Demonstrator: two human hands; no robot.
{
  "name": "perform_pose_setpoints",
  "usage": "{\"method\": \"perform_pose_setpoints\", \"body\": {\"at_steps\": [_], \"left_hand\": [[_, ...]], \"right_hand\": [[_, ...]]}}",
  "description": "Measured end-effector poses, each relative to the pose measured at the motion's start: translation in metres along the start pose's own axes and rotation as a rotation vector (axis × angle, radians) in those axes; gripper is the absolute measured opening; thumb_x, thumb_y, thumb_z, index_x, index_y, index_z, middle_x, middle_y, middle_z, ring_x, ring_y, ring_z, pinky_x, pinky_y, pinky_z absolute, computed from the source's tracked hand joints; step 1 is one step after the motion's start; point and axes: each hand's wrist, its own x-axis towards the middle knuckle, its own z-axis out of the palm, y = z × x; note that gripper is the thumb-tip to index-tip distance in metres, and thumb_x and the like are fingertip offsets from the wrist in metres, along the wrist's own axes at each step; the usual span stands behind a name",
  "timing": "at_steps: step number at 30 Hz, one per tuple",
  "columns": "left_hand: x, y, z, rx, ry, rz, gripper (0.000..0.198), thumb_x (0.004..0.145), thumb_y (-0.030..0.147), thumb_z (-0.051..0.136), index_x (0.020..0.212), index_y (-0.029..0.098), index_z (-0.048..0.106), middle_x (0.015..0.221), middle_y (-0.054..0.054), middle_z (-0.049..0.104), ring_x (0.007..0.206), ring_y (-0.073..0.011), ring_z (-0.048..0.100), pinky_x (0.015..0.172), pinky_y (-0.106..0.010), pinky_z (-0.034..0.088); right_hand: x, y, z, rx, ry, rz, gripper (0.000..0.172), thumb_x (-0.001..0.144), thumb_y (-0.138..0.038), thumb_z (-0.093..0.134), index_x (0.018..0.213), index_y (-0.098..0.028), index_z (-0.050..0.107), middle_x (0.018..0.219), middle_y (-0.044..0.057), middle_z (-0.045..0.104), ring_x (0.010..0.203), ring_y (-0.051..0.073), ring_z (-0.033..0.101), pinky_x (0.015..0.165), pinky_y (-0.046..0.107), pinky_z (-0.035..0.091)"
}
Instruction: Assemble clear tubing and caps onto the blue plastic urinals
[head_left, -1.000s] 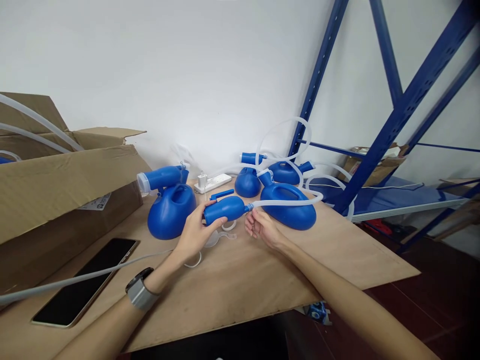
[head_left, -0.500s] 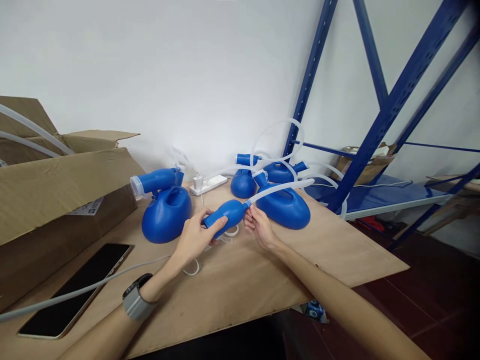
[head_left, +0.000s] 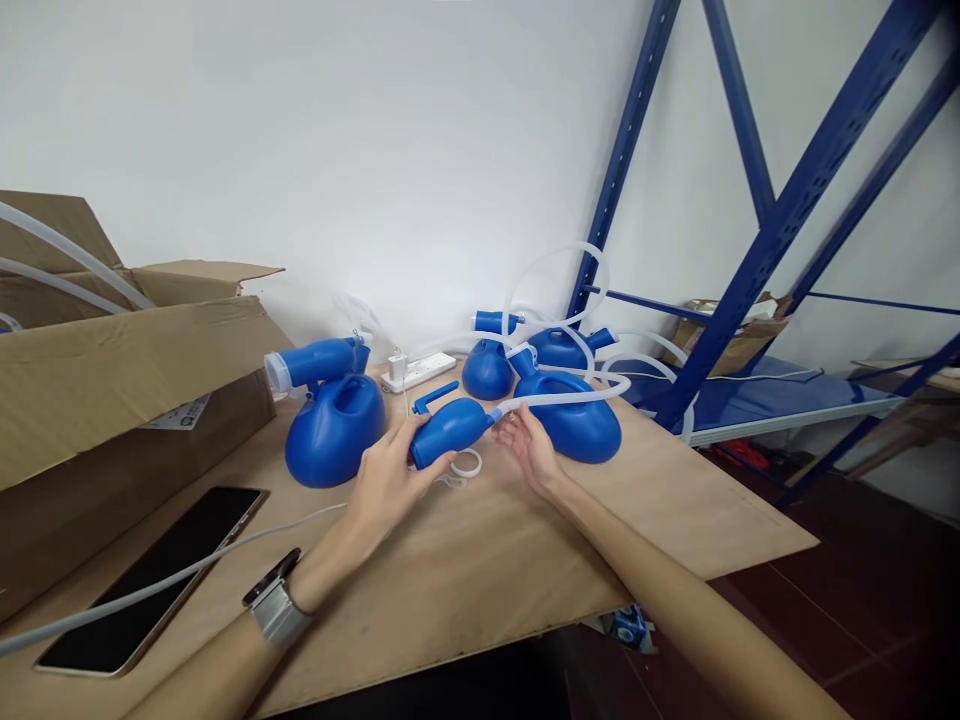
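While the left hand (head_left: 390, 480) is clamped around a blue pear-shaped plastic bulb (head_left: 450, 430), its fingers wrap the fat end and the thumb lies along the near side. The bulb is held close over the brown board surface (head_left: 525, 570), just right of a large blue plastic jug with a moulded handle (head_left: 334, 435), and its narrow tip points away from that jug. A translucent flexible tube (head_left: 570, 397) is joined to the tip and runs on farther right, across the top of a second, flatter blue jug (head_left: 581, 432).

The right hand (head_left: 529, 448) sits just below the joint, on the far side of the bulb from the handled jug. Its fingers are apart and loosely spread, gripping nothing. Whether the fingertips touch the tube cannot be told.

A small white plastic ring (head_left: 466, 463) lies on the surface right of the handled jug, under the bulb. Behind and right of that jug rests a white power strip (head_left: 420, 371). Left of the jug stands an open cardboard box (head_left: 112, 370). In front and left of the jug lies a dark smartphone (head_left: 150, 590), with a grey cable (head_left: 217, 553) running beside it. A grey wristwatch (head_left: 274, 605) sits on the left wrist.
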Motion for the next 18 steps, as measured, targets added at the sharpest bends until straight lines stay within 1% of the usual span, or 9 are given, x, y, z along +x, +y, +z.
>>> {"method": "perform_pose_setpoints", "body": {"at_steps": [2, 3, 5, 7, 9, 10, 11, 13, 18], "left_hand": [[-0.002, -0.002, 0.001, 0.033, 0.010, 0.031, 0.055, 0.089, 0.057, 0.064, 0.131, 0.022, 0.059, 0.123, -0.011, 0.071, 0.097, -0.0277, 0.073, 0.077, -0.035, 0.057], [-0.003, -0.002, 0.002, 0.064, 0.007, 0.054, 0.055, 0.090, 0.056, 0.063, 0.133, 0.022, 0.059, 0.123, -0.011, 0.071, 0.098, -0.0285, 0.072, 0.077, -0.035, 0.057], [-0.006, -0.003, 0.003, 0.131, -0.011, 0.106, 0.056, 0.090, 0.056, 0.062, 0.134, 0.022, 0.060, 0.120, -0.012, 0.072, 0.100, -0.0303, 0.072, 0.078, -0.037, 0.057], [-0.007, -0.001, 0.004, 0.158, -0.031, 0.155, 0.056, 0.090, 0.056, 0.062, 0.133, 0.021, 0.061, 0.116, -0.013, 0.073, 0.099, -0.0306, 0.072, 0.080, -0.037, 0.057], [-0.008, 0.002, 0.004, 0.142, -0.034, 0.178, 0.057, 0.091, 0.058, 0.059, 0.133, 0.021, 0.061, 0.115, -0.013, 0.073, 0.097, -0.0298, 0.073, 0.080, -0.036, 0.056], [-0.007, 0.005, 0.003, 0.127, -0.034, 0.174, 0.056, 0.091, 0.059, 0.058, 0.132, 0.021, 0.061, 0.115, -0.013, 0.074, 0.096, -0.0294, 0.073, 0.079, -0.036, 0.056], [-0.006, 0.009, 0.001, 0.111, -0.037, 0.156, 0.055, 0.091, 0.060, 0.057, 0.130, 0.022, 0.062, 0.113, -0.012, 0.074, 0.094, -0.0291, 0.073, 0.077, -0.035, 0.055], [-0.004, 0.015, -0.002, 0.078, -0.064, 0.076, 0.053, 0.088, 0.062, 0.059, 0.124, 0.023, 0.064, 0.104, -0.009, 0.076, 0.086, -0.0283, 0.074, 0.071, -0.034, 0.054], [0.005, 0.029, -0.009, -0.120, -0.140, -0.211, 0.044, 0.081, 0.062, 0.067, 0.101, 0.023, 0.066, 0.080, -0.004, 0.075, 0.067, -0.0250, 0.071, 0.063, -0.033, 0.051]], "right_hand": [[0.000, -0.005, 0.008, 0.099, 0.068, 0.005, 0.039, 0.085, -0.060, 0.069, 0.100, -0.024, 0.062, 0.094, 0.002, 0.069, 0.089, 0.018, 0.067, 0.074, 0.029, 0.055], [0.001, -0.008, 0.012, 0.180, 0.103, 0.041, 0.034, 0.089, -0.057, 0.066, 0.100, -0.025, 0.062, 0.094, 0.002, 0.069, 0.091, 0.018, 0.068, 0.077, 0.031, 0.056], [0.007, -0.014, 0.021, 0.352, 0.179, 0.122, 0.030, 0.096, -0.053, 0.060, 0.088, -0.024, 0.058, 0.074, -0.001, 0.063, 0.075, 0.017, 0.067, 0.074, 0.032, 0.058], [0.015, -0.019, 0.029, 0.461, 0.244, 0.129, 0.040, 0.100, -0.051, 0.055, 0.072, -0.024, 0.047, 0.051, -0.007, 0.041, 0.048, 0.012, 0.050, 0.060, 0.029, 0.055], [0.024, -0.022, 0.035, 0.470, 0.256, 0.079, 0.050, 0.101, -0.054, 0.051, 0.065, -0.023, 0.034, 0.045, -0.011, 0.022, 0.038, 0.009, 0.028, 0.044, 0.023, 0.044], [0.028, -0.024, 0.037, 0.451, 0.250, 0.050, 0.053, 0.101, -0.056, 0.049, 0.064, -0.023, 0.031, 0.045, -0.011, 0.019, 0.037, 0.008, 0.022, 0.039, 0.022, 0.036], [0.031, -0.024, 0.038, 0.429, 0.242, 0.028, 0.054, 0.101, -0.058, 0.047, 0.064, -0.023, 0.028, 0.045, -0.011, 0.017, 0.037, 0.008, 0.018, 0.036, 0.021, 0.030], [0.034, -0.025, 0.040, 0.394, 0.232, 0.000, 0.056, 0.102, -0.060, 0.044, 0.064, -0.023, 0.026, 0.046, -0.011, 0.017, 0.037, 0.008, 0.015, 0.035, 0.021, 0.025], [0.031, -0.028, 0.043, 0.413, 0.221, -0.048, 0.055, 0.106, -0.053, 0.037, 0.062, -0.022, 0.024, 0.046, -0.010, 0.017, 0.039, 0.008, 0.014, 0.037, 0.020, 0.026]]}}
